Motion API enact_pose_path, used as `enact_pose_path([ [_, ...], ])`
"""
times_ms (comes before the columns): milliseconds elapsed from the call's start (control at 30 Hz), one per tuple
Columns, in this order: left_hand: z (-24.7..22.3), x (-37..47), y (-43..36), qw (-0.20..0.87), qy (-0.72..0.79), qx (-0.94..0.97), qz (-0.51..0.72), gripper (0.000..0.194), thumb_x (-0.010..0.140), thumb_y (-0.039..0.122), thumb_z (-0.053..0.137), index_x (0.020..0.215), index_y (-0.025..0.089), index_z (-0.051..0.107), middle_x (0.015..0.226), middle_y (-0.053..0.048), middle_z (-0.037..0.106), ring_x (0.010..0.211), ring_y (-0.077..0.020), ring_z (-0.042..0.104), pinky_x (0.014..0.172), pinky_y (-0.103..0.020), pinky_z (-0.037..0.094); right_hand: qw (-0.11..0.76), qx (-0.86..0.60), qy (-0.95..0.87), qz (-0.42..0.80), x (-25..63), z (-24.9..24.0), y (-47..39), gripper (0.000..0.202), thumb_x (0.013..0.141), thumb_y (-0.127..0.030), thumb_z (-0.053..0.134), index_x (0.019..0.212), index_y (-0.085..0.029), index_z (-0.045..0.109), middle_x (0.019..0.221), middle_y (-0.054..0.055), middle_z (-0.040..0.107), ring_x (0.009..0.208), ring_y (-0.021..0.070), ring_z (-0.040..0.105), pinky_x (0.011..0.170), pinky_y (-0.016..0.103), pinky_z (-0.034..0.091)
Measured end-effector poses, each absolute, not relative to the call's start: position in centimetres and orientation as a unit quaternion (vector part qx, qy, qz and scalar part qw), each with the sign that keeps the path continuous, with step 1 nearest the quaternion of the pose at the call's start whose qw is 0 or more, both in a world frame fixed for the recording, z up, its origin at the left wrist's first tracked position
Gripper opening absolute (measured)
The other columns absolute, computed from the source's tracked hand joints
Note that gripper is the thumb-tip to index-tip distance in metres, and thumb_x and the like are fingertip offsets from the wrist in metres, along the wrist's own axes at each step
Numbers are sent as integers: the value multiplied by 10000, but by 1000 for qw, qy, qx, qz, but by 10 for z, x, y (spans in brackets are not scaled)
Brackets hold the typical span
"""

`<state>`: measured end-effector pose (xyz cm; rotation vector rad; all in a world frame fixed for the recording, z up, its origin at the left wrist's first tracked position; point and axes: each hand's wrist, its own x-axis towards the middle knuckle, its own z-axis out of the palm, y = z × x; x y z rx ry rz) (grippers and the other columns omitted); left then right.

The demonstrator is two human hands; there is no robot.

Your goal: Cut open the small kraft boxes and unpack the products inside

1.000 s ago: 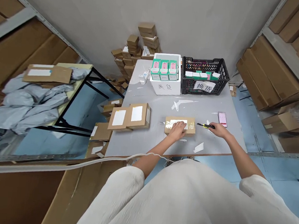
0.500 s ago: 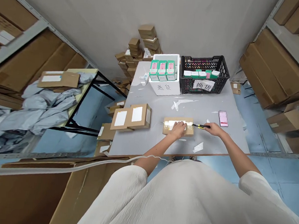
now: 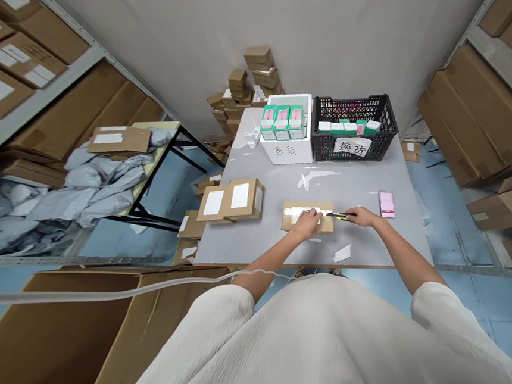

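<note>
Head view: the left hand (image 3: 308,222) lies on a small cardboard box (image 3: 287,222), fingers slightly apart. The right hand's (image 3: 362,216) fingers are clamped on a slim black-and-yellow knife (image 3: 343,216), its tip at the box's right end. The box rests on the near part of the smooth grey surface (image 3: 269,247). Steady pressure, a shallow blade angle and left fingers clear of its line would suit this stiff, oblong carton with glossy tape (image 3: 327,224).
</note>
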<state>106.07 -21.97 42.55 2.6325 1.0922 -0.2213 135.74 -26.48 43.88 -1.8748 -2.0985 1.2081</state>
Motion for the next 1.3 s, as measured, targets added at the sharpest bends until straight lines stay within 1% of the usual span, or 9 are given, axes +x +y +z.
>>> enact_pose_path([
  [100, 431, 1063, -219, 140, 378, 910, -98, 600, 859, 264, 870, 1397, 238, 606, 1367, -139, 624, 1268, -341, 653, 1140, -460, 457, 76, -595, -631, 491, 1363, 437, -276, 436, 974, -601, 572, 987, -212, 769, 769, 17, 698, 646, 153, 559, 606, 258, 422],
  [167, 434, 1064, -218, 137, 378, 909, -110, 598, 865, 277, 865, 1401, 245, 602, 1375, -136, 617, 1277, -338, 648, 1146, -457, 448, 90, -590, -599, 534, 1368, 433, -283, 480, 913, -684, 648, 928, -214, 741, 751, 14, 672, 609, 137, 522, 555, 252, 392],
  [233, 435, 1064, -219, 136, 379, 908, -115, 599, 867, 288, 865, 1402, 243, 599, 1379, -138, 613, 1284, -340, 643, 1149, -452, 443, 110, -582, -578, 560, 1370, 427, -291, 507, 874, -719, 696, 900, -213, 728, 763, 21, 675, 625, 140, 537, 548, 249, 398],
  [367, 434, 1064, -220, 134, 380, 907, -122, 594, 874, 300, 859, 1405, 248, 599, 1395, -141, 609, 1263, -339, 652, 1153, -453, 437, 159, -563, -565, 582, 1368, 408, -300, 496, 891, -699, 668, 903, -206, 722, 785, 27, 688, 710, 165, 593, 629, 260, 464],
  [500, 432, 1064, -218, 133, 375, 910, -122, 601, 888, 301, 845, 1425, 256, 582, 1394, -134, 609, 1242, -325, 668, 1193, -473, 397, 203, -590, -568, 537, 1357, 394, -301, 452, 897, -653, 645, 946, -212, 729, 802, 11, 692, 722, 166, 589, 633, 263, 452],
  [767, 433, 1062, -217, 145, 370, 910, -117, 614, 885, 311, 851, 1432, 268, 574, 1396, -132, 605, 1276, -338, 655, 1214, -491, 373, 196, -561, -545, 591, 1361, 396, -310, 463, 879, -667, 693, 930, -208, 727, 780, 24, 702, 727, 179, 620, 662, 277, 472],
  [967, 436, 1064, -219, 140, 374, 909, -123, 641, 884, 311, 862, 1450, 257, 564, 1407, -136, 601, 1236, -336, 689, 1250, -515, 327, 224, -591, -536, 560, 1352, 388, -313, 464, 874, -678, 701, 909, -215, 714, 765, 13, 698, 724, 176, 623, 680, 278, 503],
  [1167, 440, 1064, -222, 133, 364, 913, -123, 628, 894, 321, 850, 1445, 258, 555, 1402, -136, 607, 1227, -335, 695, 1235, -512, 341, 218, -580, -534, 575, 1356, 388, -321, 452, 885, -661, 711, 941, -213, 736, 758, 21, 699, 713, 182, 625, 629, 276, 489],
  [1300, 436, 1065, -220, 125, 361, 917, -112, 592, 899, 288, 833, 1426, 251, 564, 1383, -133, 609, 1163, -313, 709, 1230, -522, 351, 258, -592, -515, 564, 1348, 380, -321, 445, 887, -672, 710, 929, -230, 726, 760, 9, 707, 730, 188, 647, 663, 289, 520],
])
